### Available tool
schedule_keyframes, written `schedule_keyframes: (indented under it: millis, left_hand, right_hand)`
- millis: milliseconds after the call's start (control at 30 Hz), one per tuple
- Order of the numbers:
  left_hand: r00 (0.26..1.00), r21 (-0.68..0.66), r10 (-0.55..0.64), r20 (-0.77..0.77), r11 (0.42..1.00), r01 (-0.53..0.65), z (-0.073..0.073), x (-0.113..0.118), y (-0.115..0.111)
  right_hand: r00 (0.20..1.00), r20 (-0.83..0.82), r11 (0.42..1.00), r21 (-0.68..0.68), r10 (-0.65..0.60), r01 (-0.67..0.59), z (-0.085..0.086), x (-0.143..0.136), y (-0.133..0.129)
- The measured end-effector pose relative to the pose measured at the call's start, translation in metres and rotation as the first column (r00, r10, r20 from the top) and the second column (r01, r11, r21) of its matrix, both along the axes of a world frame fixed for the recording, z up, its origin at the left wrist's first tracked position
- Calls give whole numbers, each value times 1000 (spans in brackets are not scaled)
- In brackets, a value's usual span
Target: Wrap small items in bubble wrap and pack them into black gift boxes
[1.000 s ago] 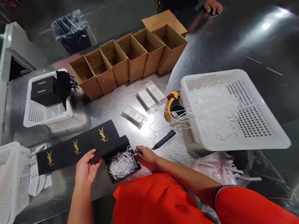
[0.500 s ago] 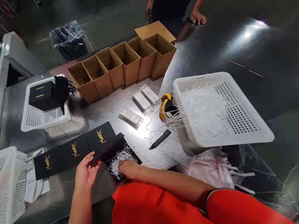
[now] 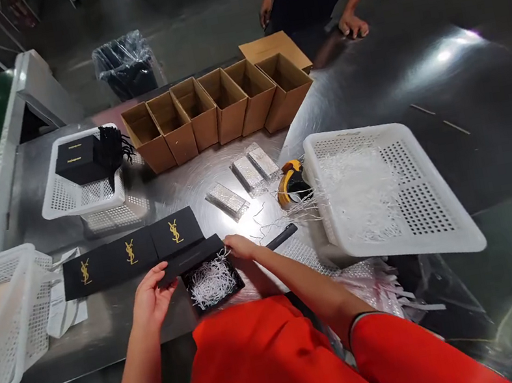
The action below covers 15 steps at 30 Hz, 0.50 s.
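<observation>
A black box filled with white shredded paper lies at the table's near edge with its lid raised. My left hand grips the left end of that lid between thumb and fingers. At the lid's right end, my right hand pinches its corner. Behind and to the left stand black boxes with gold lettering in a row. Right of my right hand lies a black bar-shaped object. Silvery bubble-wrapped packets and a yellow and black tape dispenser are farther back.
Open brown cartons line the back. A white basket of shredded paper stands right, another with black boxes back left, a third far left. Bubble wrap bags lie near right. A person's hand rests on the table behind.
My right hand has left the shredded paper and moved up and right to the lid's corner. The lid's right end has shifted slightly, and the paper is now uncovered.
</observation>
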<state>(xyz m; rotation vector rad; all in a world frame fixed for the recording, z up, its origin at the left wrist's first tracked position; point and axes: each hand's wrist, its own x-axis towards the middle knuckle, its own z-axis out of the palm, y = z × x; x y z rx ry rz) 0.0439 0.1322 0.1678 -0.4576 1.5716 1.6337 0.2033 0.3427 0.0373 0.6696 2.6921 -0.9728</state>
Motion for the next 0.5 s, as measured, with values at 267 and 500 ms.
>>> schedule_keyframes:
  millis: [267, 500]
  left_hand:
    - [998, 34, 55, 15, 998, -56, -3, 5, 0]
    - [998, 26, 65, 20, 998, -65, -2, 6, 2]
  right_hand:
    - [988, 101, 993, -30, 113, -111, 31, 47, -44]
    - [979, 154, 991, 10, 134, -137, 40, -1, -86]
